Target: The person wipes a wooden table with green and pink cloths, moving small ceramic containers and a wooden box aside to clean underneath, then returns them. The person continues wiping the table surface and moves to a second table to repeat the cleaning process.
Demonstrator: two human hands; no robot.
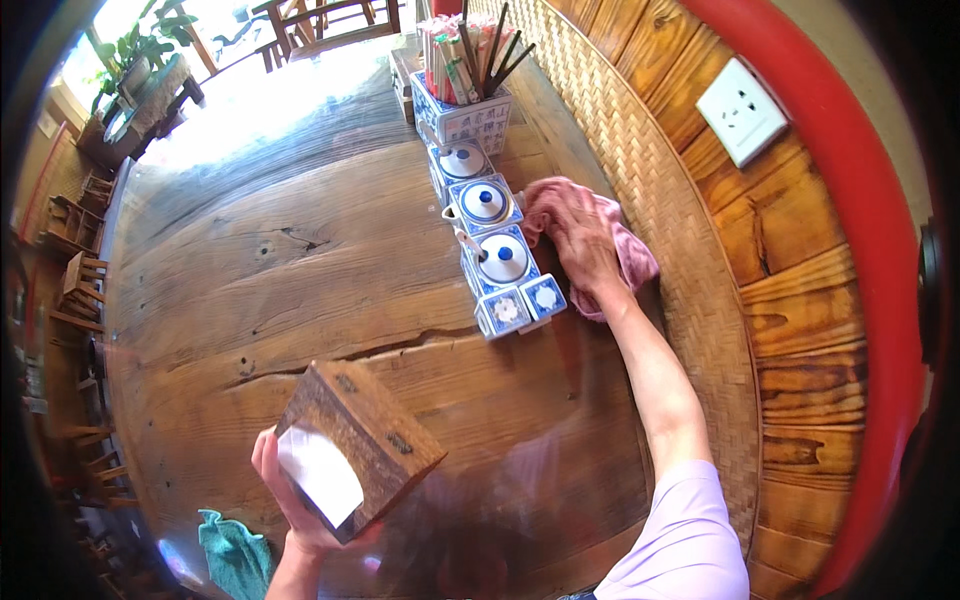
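My left hand (289,491) grips a brown wooden tissue box (390,435) with two small metal hinges, tilted above the table; white tissue (321,472) shows in its opening. At the wall side, my right hand (583,238) lies spread flat on a pink cloth (634,255), pressing it to the wooden tabletop (360,300). Just left of that cloth runs a row of blue-and-white ceramic condiment jars: a near lidded jar (504,259), a middle one (486,199) and a far one (461,160). Two small square ceramic shakers (517,306) stand at the row's near end.
Behind the jars stands a ceramic holder (469,124) with chopsticks and wrapped utensils. A teal cloth (236,559) lies at the near left. Woven matting (709,360) and wood panelling with a power socket (742,111) line the right. Wooden chairs (82,281) and a potted plant (139,67) stand beyond the table.
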